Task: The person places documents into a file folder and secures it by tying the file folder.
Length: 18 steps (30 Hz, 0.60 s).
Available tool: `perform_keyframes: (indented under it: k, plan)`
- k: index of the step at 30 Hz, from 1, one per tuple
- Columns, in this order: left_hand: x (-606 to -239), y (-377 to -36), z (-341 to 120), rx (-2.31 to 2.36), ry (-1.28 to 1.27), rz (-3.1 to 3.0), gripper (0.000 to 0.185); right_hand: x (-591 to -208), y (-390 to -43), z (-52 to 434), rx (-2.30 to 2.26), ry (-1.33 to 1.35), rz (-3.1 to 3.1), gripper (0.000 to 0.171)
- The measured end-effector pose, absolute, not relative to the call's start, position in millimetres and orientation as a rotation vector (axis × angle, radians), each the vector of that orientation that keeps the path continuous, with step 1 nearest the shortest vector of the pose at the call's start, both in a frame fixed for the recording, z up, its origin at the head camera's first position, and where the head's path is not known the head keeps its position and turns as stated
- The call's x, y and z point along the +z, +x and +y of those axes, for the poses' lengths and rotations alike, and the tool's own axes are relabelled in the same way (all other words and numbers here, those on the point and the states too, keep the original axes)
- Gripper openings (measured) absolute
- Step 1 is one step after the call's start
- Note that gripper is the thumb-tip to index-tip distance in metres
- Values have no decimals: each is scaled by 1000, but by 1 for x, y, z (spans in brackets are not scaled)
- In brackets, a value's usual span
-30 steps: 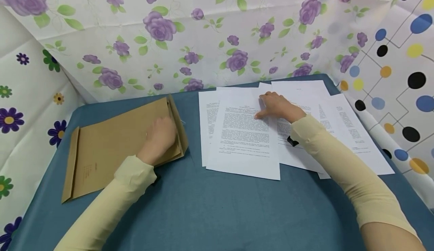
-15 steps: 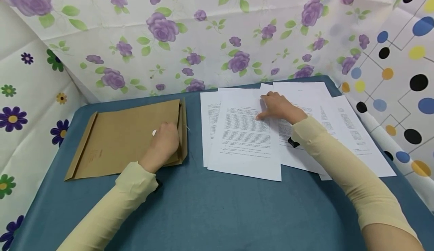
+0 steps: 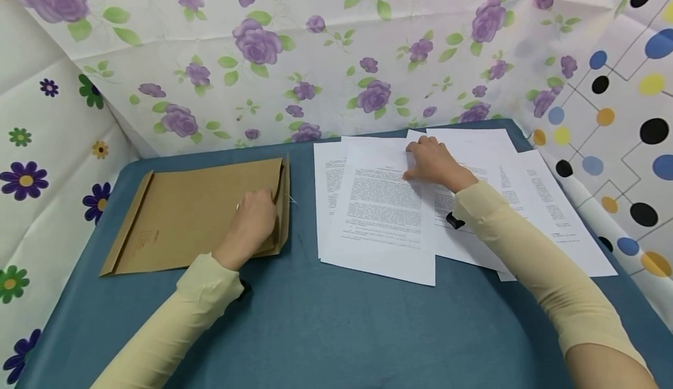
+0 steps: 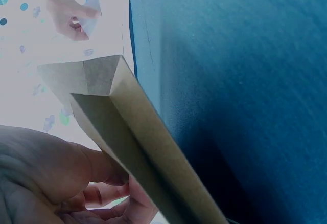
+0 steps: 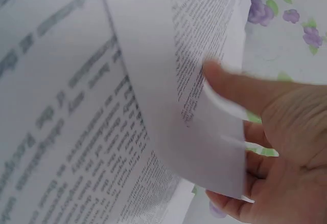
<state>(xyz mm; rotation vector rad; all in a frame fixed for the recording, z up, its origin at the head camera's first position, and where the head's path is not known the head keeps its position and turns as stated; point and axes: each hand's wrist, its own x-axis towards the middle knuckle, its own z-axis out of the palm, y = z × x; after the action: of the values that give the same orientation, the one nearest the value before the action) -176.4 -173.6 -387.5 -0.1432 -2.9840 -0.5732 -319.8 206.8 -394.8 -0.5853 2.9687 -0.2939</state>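
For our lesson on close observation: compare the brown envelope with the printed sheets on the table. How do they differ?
The brown envelope is one plain tan piece, while the printed sheets are several white pages covered in text. The envelope lies alone under the left hand; the sheets overlap in a fanned spread under the right hand. Both lie on the blue tablecloth.
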Motion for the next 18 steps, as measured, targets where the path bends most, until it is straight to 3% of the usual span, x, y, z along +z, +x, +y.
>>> perform_keyframes:
  k: [4, 7, 14, 18]
  plan:
    - [-386, -176, -172, -584, -127, -2998, 19, -394, -321, 209, -423, -534, 3012, 34]
    - [-384, -176, -171, -620, -101, -3019, 19, -388, -321, 214, -587, -520, 2983, 22]
    - [-383, -178, -175, -756, -65, -3052, 35, -359, -316, 238, -922, -442, 2719, 18]
    - [-379, -180, -176, -813, -49, -3054, 43, -342, -306, 254, -1111, -367, 2532, 25]
